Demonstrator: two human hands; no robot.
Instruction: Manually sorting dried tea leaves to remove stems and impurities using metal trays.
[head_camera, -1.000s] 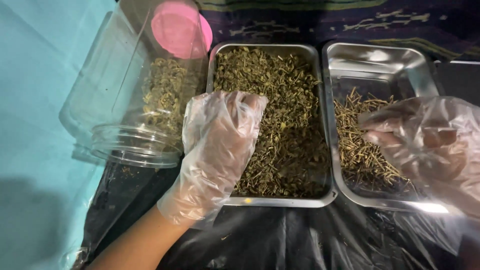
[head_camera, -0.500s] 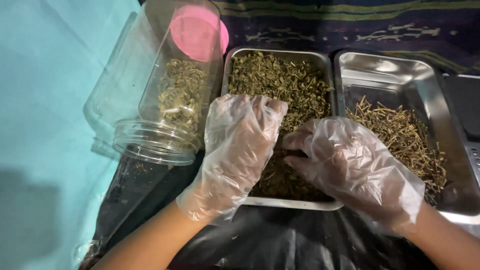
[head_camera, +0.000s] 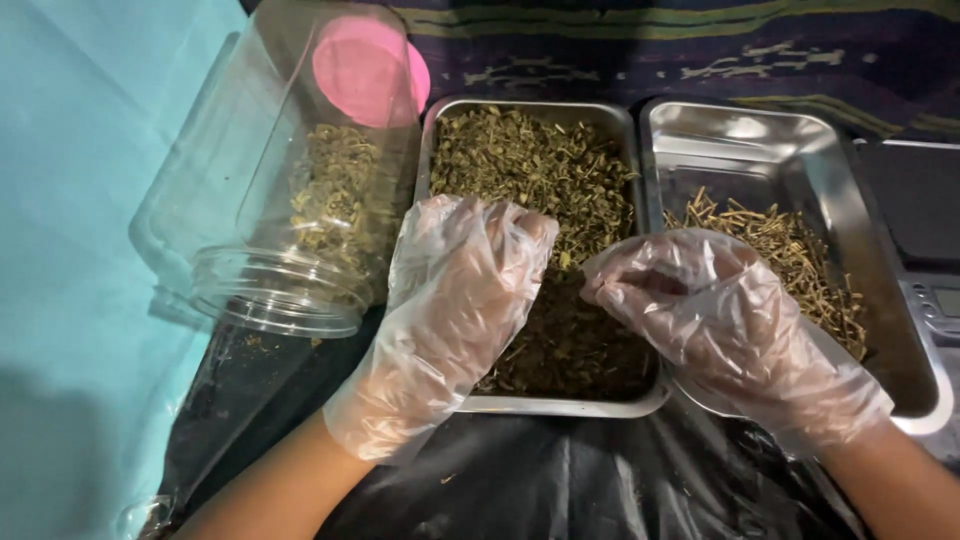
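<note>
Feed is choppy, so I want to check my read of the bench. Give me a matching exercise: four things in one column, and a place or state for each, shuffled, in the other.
Things:
1. clear plastic jar
2. left metal tray
3. right metal tray
4. pink lid

Places or states:
A. partly filled with thin pale stems
B. lying on its side at the left
C. behind the jar, at the top
D. filled with crumbled green dried herb, under both gloved hands

Pairs: 1-B, 2-D, 3-A, 4-C
</note>
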